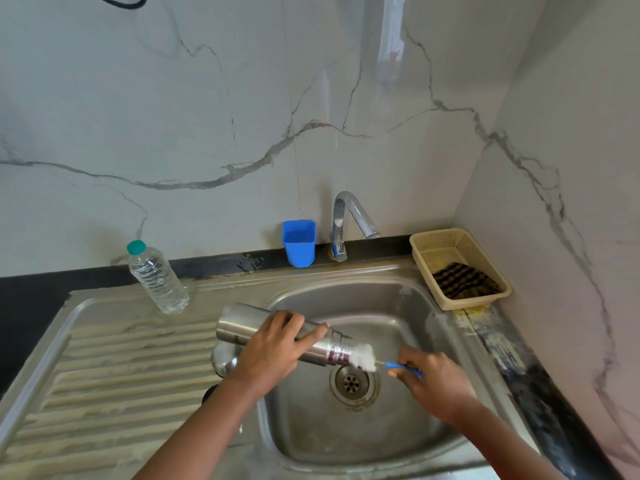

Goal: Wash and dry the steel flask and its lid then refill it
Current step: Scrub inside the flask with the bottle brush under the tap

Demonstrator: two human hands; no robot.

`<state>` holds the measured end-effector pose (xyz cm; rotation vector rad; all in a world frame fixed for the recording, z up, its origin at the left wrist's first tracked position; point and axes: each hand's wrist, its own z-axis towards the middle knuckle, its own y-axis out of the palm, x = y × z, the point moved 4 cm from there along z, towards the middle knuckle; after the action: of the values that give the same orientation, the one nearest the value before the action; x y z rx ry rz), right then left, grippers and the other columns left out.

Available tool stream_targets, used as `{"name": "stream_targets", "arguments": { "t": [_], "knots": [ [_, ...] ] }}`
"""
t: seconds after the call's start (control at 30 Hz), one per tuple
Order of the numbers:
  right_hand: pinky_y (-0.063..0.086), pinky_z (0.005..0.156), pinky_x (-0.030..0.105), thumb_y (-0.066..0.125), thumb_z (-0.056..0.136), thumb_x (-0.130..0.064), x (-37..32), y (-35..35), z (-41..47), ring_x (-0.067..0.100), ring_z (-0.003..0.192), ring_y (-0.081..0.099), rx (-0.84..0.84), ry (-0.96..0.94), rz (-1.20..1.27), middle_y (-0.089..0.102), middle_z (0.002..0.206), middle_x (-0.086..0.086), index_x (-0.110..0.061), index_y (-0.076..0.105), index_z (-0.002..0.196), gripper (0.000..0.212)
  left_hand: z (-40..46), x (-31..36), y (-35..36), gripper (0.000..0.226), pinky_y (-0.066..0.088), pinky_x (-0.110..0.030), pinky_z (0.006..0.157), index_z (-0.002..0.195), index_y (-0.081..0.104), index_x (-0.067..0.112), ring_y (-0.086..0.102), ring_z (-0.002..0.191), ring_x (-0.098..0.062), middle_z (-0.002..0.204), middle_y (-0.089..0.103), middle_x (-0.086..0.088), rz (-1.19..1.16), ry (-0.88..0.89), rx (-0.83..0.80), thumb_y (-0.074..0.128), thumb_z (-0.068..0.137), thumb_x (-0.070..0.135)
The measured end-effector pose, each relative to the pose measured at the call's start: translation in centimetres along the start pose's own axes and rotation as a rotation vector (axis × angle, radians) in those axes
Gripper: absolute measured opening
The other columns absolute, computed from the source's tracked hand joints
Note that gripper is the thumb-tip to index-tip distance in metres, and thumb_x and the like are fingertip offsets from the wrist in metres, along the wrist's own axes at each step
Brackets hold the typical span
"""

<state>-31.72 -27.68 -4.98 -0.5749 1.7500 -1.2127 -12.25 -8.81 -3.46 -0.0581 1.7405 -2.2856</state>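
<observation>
The steel flask (242,323) lies almost level over the sink basin's left edge, its threaded mouth pointing right. My left hand (273,351) grips its body from above. A bottle brush (363,356) with white bristles sits at the flask's mouth, partly inside. My right hand (436,382) holds the brush's blue handle (401,367). The steel lid (223,358) rests on the drainboard, partly hidden under the flask and my left wrist.
The sink (398,306) has a drain (351,382) below the brush. A tap (349,216) stands behind it beside a blue cup (299,242). A clear water bottle (157,278) stands on the drainboard. A beige basket (485,261) holding a striped cloth sits at right.
</observation>
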Motion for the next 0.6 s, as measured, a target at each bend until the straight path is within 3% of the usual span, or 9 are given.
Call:
{"name": "stream_targets", "arguments": {
  "t": [0.23,0.37,0.6],
  "knots": [
    [0.041,0.061,0.028,0.051,0.095,-0.054,-2.0,1.3,0.7,0.015,0.073,0.056,0.018,-0.065,-0.065,0.053,0.074,-0.012,-0.03,0.052,0.098,0.024,0.4,2.5,-0.2,0.1,0.059,-0.036,0.078,0.133,0.05,0.024,0.061,0.085,-0.023,0.102,0.046,-0.005,-0.018,0.073,0.01,0.094,0.044,0.019],
    [0.034,0.053,0.021,0.054,0.094,-0.054,0.8,0.3,0.0,0.011,0.067,0.054,-0.008,-0.001,-0.025,0.048,0.064,-0.013,-0.03,0.054,0.09,0.024,0.1,0.2,-0.4,0.101,0.06,-0.038,0.08,0.135,0.051,0.024,0.061,0.087,-0.024,0.104,0.044,-0.006,0.013,0.026,0.0,0.094,0.044,0.015],
    [0.046,0.062,0.029,0.051,0.095,-0.054,-1.5,1.8,0.4,0.014,0.068,0.05,0.028,-0.064,-0.029,0.052,0.072,-0.011,-0.028,0.053,0.097,0.026,0.9,2.6,-0.3,0.094,0.059,-0.037,0.08,0.133,0.052,0.024,0.061,0.087,-0.023,0.104,0.046,-0.005,-0.011,0.115,0.026,0.091,0.048,0.012]
  ]
}}
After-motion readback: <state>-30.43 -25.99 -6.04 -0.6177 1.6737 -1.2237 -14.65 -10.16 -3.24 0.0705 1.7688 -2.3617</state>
